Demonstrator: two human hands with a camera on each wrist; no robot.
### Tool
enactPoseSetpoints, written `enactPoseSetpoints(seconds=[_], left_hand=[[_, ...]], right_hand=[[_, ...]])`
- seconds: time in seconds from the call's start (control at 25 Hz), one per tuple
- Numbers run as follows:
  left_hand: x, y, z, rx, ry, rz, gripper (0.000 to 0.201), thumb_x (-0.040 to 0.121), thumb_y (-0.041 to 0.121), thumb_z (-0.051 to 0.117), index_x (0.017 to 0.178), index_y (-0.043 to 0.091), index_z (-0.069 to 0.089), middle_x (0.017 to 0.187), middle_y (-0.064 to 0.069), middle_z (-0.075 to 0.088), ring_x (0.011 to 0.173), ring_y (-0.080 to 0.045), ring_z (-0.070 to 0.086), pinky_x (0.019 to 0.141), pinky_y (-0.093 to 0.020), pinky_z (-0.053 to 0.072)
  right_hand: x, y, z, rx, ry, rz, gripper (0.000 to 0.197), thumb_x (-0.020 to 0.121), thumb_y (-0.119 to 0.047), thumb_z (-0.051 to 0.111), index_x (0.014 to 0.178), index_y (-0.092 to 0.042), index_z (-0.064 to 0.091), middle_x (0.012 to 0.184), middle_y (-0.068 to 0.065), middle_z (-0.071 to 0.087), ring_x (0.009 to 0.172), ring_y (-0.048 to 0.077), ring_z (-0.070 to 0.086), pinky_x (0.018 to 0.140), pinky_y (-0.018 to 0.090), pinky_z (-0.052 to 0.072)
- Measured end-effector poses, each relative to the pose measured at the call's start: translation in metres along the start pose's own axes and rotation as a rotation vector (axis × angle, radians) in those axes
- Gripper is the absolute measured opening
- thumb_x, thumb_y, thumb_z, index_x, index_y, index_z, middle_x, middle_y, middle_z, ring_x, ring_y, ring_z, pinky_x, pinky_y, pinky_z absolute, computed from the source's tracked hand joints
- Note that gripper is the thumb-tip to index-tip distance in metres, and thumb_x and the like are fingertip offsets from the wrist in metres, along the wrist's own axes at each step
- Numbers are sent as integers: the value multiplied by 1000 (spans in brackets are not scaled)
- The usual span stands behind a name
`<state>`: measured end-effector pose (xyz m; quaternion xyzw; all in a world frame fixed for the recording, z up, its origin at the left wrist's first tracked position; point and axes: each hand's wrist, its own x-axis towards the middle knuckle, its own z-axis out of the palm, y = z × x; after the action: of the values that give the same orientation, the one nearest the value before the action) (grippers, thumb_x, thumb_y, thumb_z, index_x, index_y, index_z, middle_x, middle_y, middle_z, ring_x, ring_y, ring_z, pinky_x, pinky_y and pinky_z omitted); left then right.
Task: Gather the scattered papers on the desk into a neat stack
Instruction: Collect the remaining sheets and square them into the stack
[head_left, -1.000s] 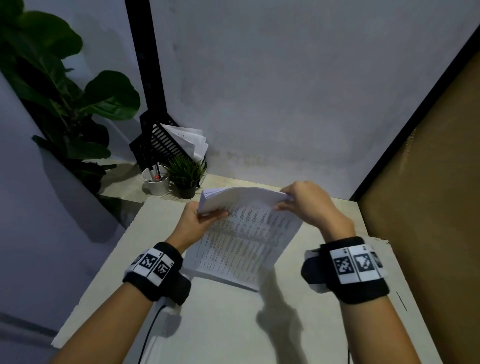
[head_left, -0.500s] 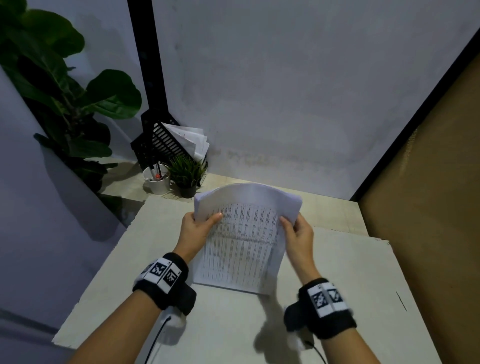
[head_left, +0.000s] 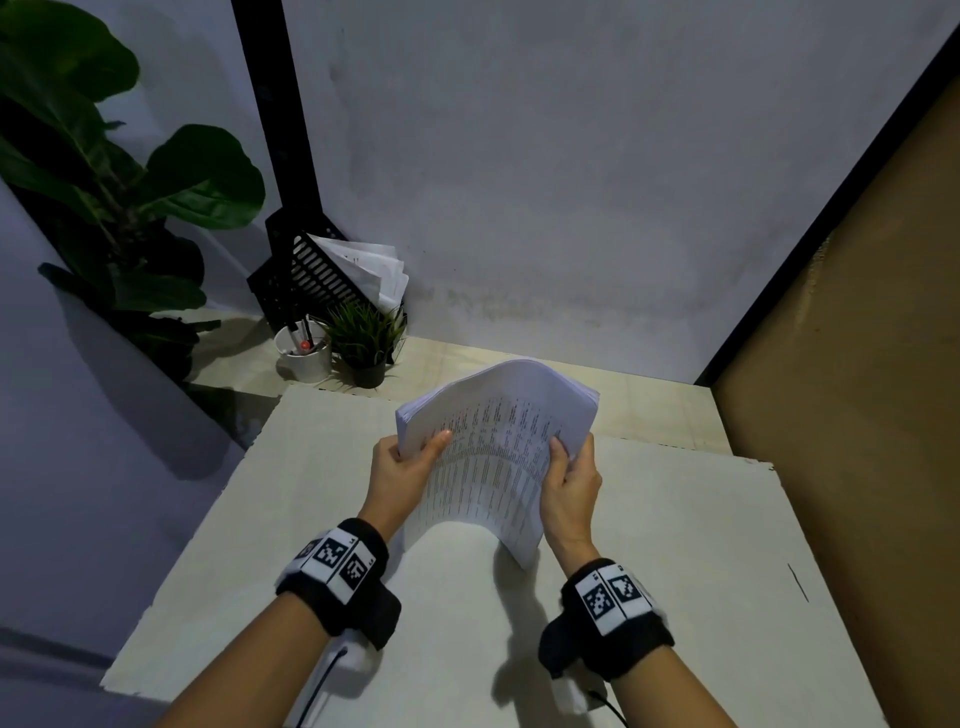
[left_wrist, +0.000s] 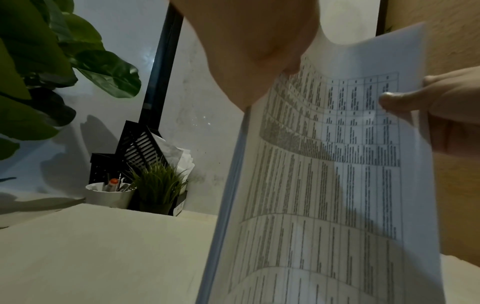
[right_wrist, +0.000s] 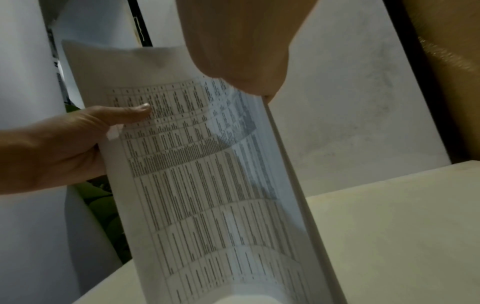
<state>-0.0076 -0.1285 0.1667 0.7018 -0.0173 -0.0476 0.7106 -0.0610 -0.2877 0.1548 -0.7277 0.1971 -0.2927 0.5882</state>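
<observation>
Head view: right hand (head_left: 570, 488) has dropped from the top edge to the side, so both it and left hand (head_left: 402, 475) pinch the paper stack (head_left: 493, 457) upright between them, bottom edge near the desk (head_left: 675, 519), likely for squaring.

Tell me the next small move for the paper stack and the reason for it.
Probably lower the paper stack and tap its bottom edge on the desk to square it. The left hand and right hand grip its sides; it stands bowed above the desk, the lower edge curling.
</observation>
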Motion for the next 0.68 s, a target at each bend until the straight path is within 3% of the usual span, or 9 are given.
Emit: enactPoseSetpoints(seconds=[0.08,0.24,0.4,0.6,0.68], left_hand=[[3,-5,-2,11,-18,-26,5,82,24,63,80,26,60,85,-3,64,82,-17,61,68,-26,52],[3,-23,-8,65,-82,-34,12,84,20,62,83,32,60,86,9,63,83,-6,60,65,-19,46],[7,-54,-13,92,-48,-137,15,80,19,66,93,19,58,87,7,61,82,-10,59,75,-26,48],[13,-77,-19,123,-72,-166,33,80,15,67,109,3,61,99,-6,62,93,-22,60,86,-28,46],[15,-85,-22,153,-92,-172,37,80,15,67,113,0,60,101,-7,62,94,-20,59,89,-28,45]], right_hand=[[-1,9,0,-19,-19,31,4,96,-14,40,98,-17,43,81,-10,56,71,4,56,55,9,49],[-10,30,-1,-95,-52,103,4,97,-15,38,97,-15,42,82,-11,55,73,2,56,54,10,48],[-20,53,-2,-191,-75,177,7,97,-15,38,100,-12,44,89,2,56,72,1,53,57,15,43],[-34,73,0,-264,-82,240,22,96,-12,39,114,0,47,92,5,56,71,14,53,56,12,42],[-37,81,2,-296,-81,271,24,96,-11,39,115,2,46,92,6,55,79,23,55,62,20,42]])
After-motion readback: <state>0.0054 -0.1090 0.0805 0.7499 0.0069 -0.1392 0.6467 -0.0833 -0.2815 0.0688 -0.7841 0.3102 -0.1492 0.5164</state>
